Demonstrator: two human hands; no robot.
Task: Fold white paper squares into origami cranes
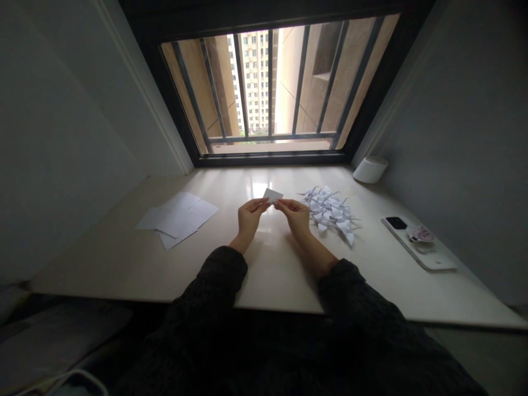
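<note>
Paper slip [273,195] pinched between left hand [252,214] and right hand [293,214], just above both; origami cranes [329,212] just beside right hand

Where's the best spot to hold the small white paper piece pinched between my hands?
Hold the small white paper piece by its lower edge, coming in from the near side with your left hand and right hand. That edge sits low between your fingertips, while the flat upper part stands tilted and free.
</note>
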